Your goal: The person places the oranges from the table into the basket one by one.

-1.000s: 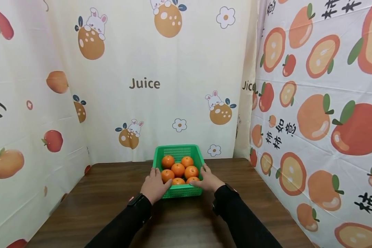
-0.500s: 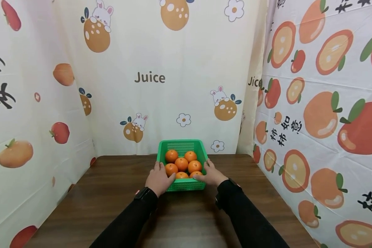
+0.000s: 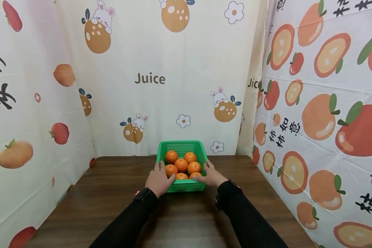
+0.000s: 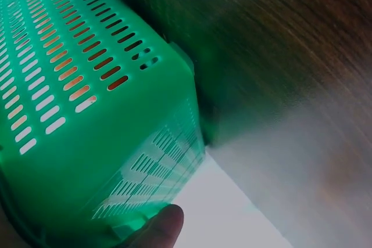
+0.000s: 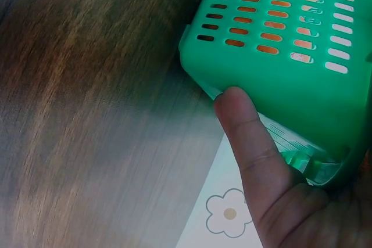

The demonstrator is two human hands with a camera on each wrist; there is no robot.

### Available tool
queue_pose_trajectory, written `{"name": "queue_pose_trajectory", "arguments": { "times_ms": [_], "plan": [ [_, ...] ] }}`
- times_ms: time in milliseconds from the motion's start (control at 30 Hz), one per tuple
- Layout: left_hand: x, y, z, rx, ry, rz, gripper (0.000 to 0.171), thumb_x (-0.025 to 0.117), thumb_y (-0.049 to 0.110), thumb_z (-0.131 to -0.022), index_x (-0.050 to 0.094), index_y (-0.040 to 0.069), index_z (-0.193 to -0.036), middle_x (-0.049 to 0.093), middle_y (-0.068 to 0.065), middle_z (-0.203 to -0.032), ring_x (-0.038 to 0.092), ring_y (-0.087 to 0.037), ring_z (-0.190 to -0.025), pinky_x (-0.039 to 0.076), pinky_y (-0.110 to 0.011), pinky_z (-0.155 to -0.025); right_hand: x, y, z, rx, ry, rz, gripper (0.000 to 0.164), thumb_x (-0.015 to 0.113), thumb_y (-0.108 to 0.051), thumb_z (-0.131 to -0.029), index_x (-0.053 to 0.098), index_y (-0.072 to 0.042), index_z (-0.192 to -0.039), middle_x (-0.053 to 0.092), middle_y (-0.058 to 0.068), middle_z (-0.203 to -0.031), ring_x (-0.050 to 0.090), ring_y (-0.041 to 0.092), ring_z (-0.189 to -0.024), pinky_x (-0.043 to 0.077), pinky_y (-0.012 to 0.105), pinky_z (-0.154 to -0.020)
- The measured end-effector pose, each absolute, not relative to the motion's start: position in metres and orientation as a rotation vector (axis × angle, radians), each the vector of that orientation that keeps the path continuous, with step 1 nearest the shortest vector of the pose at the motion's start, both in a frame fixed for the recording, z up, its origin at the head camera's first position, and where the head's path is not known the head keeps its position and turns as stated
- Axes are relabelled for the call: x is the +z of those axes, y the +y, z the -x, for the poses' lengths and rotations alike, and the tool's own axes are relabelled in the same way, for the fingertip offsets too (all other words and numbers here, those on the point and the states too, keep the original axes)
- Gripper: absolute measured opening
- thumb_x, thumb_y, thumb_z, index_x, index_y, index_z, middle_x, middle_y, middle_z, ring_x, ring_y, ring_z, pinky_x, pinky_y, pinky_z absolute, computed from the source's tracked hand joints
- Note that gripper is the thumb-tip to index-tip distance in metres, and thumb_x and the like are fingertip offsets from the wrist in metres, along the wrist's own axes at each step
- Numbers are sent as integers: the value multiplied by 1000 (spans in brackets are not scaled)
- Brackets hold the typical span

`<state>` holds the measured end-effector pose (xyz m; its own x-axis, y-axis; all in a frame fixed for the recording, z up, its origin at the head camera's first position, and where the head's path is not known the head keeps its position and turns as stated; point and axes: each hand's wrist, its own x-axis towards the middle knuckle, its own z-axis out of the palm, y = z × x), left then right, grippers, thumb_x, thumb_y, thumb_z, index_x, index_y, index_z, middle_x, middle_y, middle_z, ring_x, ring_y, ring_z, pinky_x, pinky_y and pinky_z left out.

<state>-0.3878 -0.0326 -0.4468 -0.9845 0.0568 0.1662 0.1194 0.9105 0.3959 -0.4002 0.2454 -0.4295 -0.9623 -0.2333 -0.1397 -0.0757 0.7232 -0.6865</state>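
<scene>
A green plastic basket (image 3: 186, 187) with slotted walls stands on the dark wooden table, holding several oranges (image 3: 181, 165). My left hand (image 3: 158, 181) holds its near left corner, thumb over the front rim and fingers along the left side. At the near right corner my right hand (image 3: 213, 176) does likewise, its thumb reaching over the rim by the nearest orange. The left wrist view shows a fingertip (image 4: 163, 227) at the basket's outer side; a straight finger (image 5: 250, 137) lies along the outer side in the right wrist view. The rims hide part of the front oranges.
The table (image 3: 117, 193) extends around the basket, its far edge just behind it. Printed cloth hangs at the back (image 3: 186, 93), on the left (image 3: 34, 113) and on the right (image 3: 291, 137). Black sleeves and dark wristbands cover both forearms.
The head view has shifted slightly, so the basket and both hands appear a little further right and higher than one second ago. Hands and basket keep the same positions relative to each other.
</scene>
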Motion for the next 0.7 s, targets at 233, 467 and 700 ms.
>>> {"name": "queue_pose_trajectory", "arguments": {
  "times_ms": [233,467,700],
  "plan": [
    [-445,-33,387,-597,-2918,134,96,53,63,-102,27,-2,-167,30,-30,-171,52,-52,-138,51,-62,-107,-432,245,402,-1049,2717,241,103,68,-58,-100,17,-3,-170,-6,13,-181,22,45,-162,28,62,-127],
    [-443,-32,382,-634,-2936,123,94,56,59,-103,27,-4,-166,29,-30,-171,50,-53,-140,48,-63,-111,-437,244,404,-1049,2715,233,101,70,-54,-101,17,-2,-170,-6,14,-181,19,47,-162,26,64,-127],
    [-447,-31,387,-619,-2938,129,92,54,60,-103,30,-4,-165,27,-32,-171,50,-54,-139,48,-62,-111,-438,248,409,-1042,2718,285,100,68,-54,-102,18,0,-169,-5,16,-180,21,47,-162,28,62,-127]
  ]
}}
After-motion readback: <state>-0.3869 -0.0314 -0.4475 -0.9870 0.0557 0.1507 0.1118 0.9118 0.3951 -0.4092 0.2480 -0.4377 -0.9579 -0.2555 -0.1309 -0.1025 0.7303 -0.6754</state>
